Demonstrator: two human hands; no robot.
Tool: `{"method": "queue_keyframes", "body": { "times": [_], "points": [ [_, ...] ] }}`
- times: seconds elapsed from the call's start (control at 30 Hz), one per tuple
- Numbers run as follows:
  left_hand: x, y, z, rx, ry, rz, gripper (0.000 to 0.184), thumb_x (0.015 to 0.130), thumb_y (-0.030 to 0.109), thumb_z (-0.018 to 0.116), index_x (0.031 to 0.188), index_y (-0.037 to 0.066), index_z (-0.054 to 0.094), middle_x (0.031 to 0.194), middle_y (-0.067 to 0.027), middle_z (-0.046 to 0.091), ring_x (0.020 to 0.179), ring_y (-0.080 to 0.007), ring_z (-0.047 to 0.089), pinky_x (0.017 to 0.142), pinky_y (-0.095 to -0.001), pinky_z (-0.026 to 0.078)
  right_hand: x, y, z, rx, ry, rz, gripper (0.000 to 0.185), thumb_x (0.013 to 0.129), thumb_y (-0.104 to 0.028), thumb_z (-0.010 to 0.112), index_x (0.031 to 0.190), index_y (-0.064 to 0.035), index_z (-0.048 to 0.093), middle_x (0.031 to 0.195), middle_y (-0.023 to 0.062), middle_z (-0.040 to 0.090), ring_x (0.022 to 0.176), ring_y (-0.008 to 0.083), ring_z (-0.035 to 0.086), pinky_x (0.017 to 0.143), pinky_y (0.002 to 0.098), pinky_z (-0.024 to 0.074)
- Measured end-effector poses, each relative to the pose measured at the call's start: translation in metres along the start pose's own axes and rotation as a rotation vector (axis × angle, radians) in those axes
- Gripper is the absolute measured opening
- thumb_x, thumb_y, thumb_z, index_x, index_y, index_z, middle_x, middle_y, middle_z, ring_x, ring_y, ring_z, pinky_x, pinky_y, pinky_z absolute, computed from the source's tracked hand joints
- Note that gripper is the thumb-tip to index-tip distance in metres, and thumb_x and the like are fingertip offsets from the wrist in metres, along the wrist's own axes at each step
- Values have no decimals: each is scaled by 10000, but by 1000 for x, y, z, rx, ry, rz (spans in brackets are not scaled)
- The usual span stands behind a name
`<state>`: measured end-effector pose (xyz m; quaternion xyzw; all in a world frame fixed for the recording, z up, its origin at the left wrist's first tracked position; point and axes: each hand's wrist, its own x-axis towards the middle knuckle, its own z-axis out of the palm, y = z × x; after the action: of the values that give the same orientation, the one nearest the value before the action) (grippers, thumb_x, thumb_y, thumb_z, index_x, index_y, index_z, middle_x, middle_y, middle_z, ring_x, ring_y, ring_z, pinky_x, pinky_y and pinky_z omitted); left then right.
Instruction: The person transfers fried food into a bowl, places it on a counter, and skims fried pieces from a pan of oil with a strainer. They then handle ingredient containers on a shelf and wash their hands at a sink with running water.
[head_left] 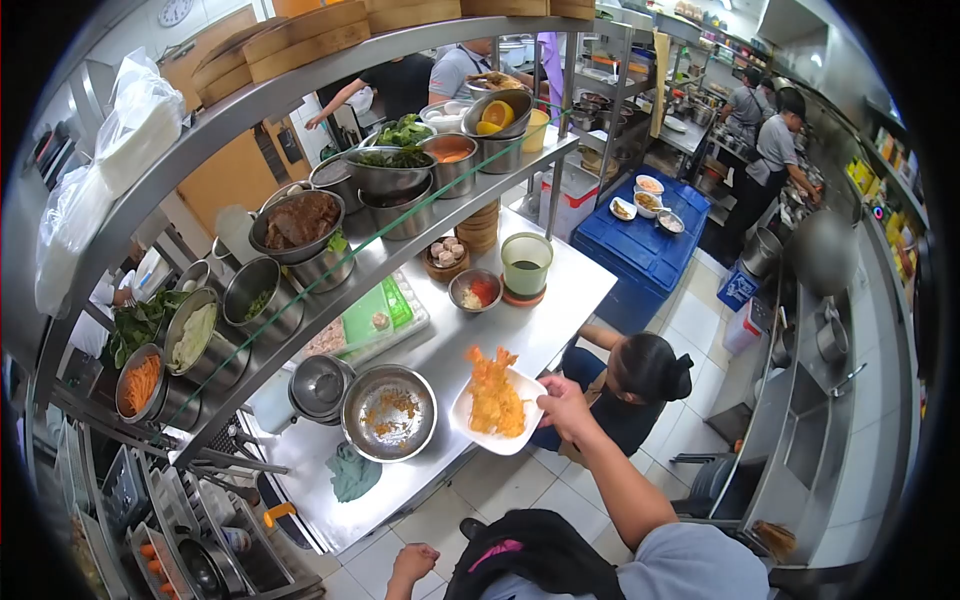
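My right hand (566,408) grips the edge of a white square dish (496,442), holding it up at the edge of the steel table. Golden battered fried shrimp (495,392) are piled in the dish, with tails sticking up at the far end. Down by my body, my left hand (414,563) is curled into a loose fist with nothing visible in it. Near the dish, a steel bowl (389,412) on the table has orange crumbs in its bottom. A green cloth (352,472) lies at the table's front edge.
A person (640,385) crouches just beyond my right arm. Overhead, a steel shelf (390,245) bears several ingredient bowls. A small bowl (475,290) and green container (526,262) stand farther along the table. Blue chest (640,262) holds several dishes; another person (772,150) works behind.
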<state>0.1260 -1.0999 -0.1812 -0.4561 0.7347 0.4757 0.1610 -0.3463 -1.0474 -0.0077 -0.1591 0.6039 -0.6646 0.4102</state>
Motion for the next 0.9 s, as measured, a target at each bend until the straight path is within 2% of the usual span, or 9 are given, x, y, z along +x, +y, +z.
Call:
{"method": "queue_keyframes", "body": {
  "times": [0.1, 0.17, 0.23, 0.33, 0.5, 0.53, 0.73, 0.8, 0.9],
  "points": [
    [-32, 41, -12, -89, 65, 42, 215, 801, 169, 695, 1007, 106, 694, 928, -116, 717, 893, -263, 693, 791, -344, 544, -31, 4, 8, -41, -70, 49, 253, 819, 19, 599, 1070, -9, 598, 862, 59, 667, 700, 139, 668, 533, 278, 573],
    [-41, 50, -8, -221, 279, 389, 231, 826, 90, 683, 1052, 52, 658, 970, -94, 702, 897, -195, 691, 768, -310, 539, -45, 13, 11, -95, -137, 83, 247, 810, 31, 572, 1053, -2, 602, 889, 50, 663, 743, 144, 677, 590, 303, 601],
    [-61, 72, -14, -284, 175, 156, 269, 864, 125, 687, 1119, 53, 645, 1025, -87, 693, 902, -212, 682, 799, -311, 537, -57, 27, 10, -128, -187, 106, 255, 808, 29, 576, 1060, -2, 602, 917, 47, 662, 782, 140, 676, 635, 322, 613],
    [-74, 83, -12, -271, 162, 235, 242, 903, 131, 650, 1123, 32, 627, 1022, -92, 693, 890, -192, 679, 770, -296, 537, -88, 33, 15, -121, -192, 90, 267, 804, 29, 580, 1070, 10, 596, 899, 40, 655, 785, 135, 675, 638, 317, 614],
    [-94, 132, -52, -821, 241, 250, 323, 1018, 213, 465, 1252, -7, 500, 1035, -151, 674, 836, -186, 676, 690, -284, 539, -132, 16, 32, -260, -199, -3, 291, 779, -20, 648, 1067, 11, 631, 791, 34, 640, 669, 114, 652, 574, 266, 577],
    [-93, 128, -59, -834, 210, 290, 421, 1034, 307, 403, 1350, 28, 411, 984, -148, 658, 793, -222, 673, 668, -317, 552, -139, 19, 38, -260, -206, -15, 297, 777, -29, 658, 1071, 2, 636, 785, 37, 638, 655, 117, 651, 576, 263, 576],
    [-143, 104, -106, -791, 96, 381, 580, 1023, 428, 372, 1439, 24, 349, 972, -142, 649, 736, -212, 674, 605, -308, 558, -194, 26, 110, -282, -287, -81, 299, 776, -5, 649, 1074, 11, 627, 840, 52, 645, 696, 122, 656, 580, 272, 579],
    [-171, 80, -125, -714, 87, 432, 540, 1028, 362, 364, 1454, 29, 366, 1002, -108, 647, 720, -152, 655, 614, -271, 544, -203, 59, 141, -139, -342, -61, 311, 779, 25, 620, 1090, 11, 618, 906, 85, 653, 746, 141, 664, 594, 286, 588],
    [-219, 20, -151, -661, 212, 394, 474, 1014, 241, 422, 1459, 80, 395, 998, -94, 644, 763, -133, 640, 648, -287, 552, -243, 61, 227, -177, -371, 11, 367, 754, 54, 546, 1117, 34, 596, 946, 112, 657, 773, 167, 678, 615, 298, 605]
  ]
}}
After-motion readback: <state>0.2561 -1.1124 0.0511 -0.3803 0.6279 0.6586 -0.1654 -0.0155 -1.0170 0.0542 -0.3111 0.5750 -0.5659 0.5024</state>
